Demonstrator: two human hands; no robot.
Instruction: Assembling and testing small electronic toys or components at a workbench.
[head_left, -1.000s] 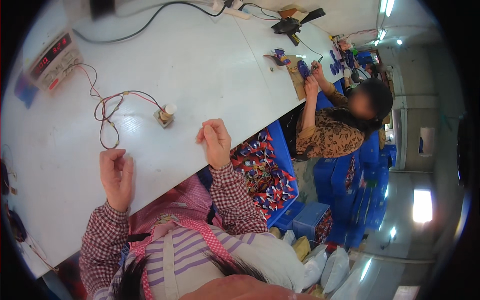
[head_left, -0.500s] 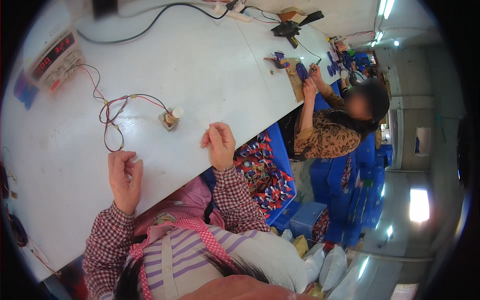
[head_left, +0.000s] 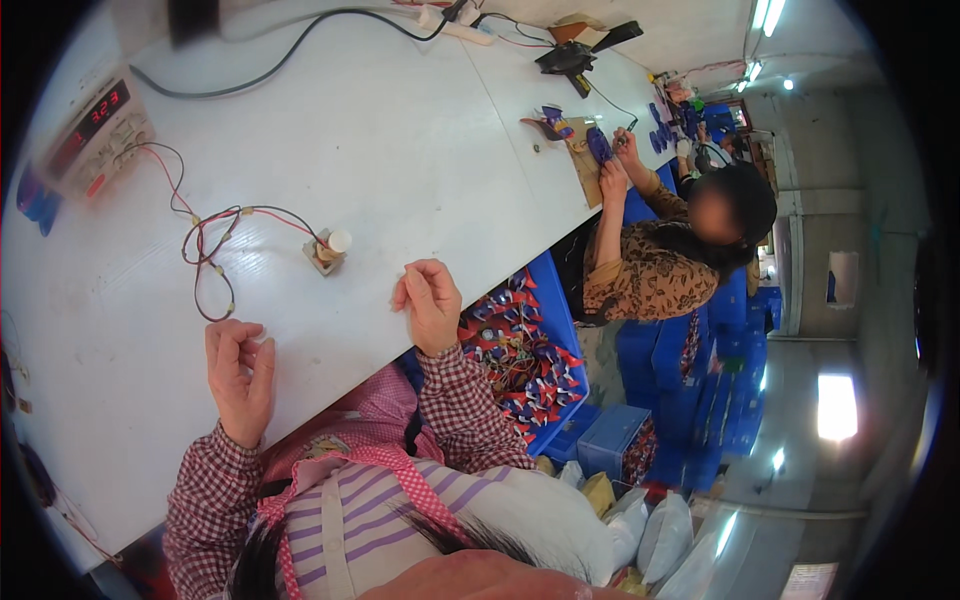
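Note:
My left hand rests on the white table near its front edge, fingers curled, thumb and fingertips pinched on a small white part. My right hand lies at the table's edge with its fingers loosely curled and nothing visible in it. Between and beyond the hands stands a small tan fixture with a white round cap. Red and black wires run from it to a grey power supply with a red display at the far left.
A blue bin of red, white and blue small parts sits under the table to my right. Another person works farther along the table. Black cables, a power strip and a black tool lie at the far end. Blue crates stand on the floor.
My left hand has drawn back toward me and its fingers have curled into a pinch. My right hand has slid slightly right along the table edge.

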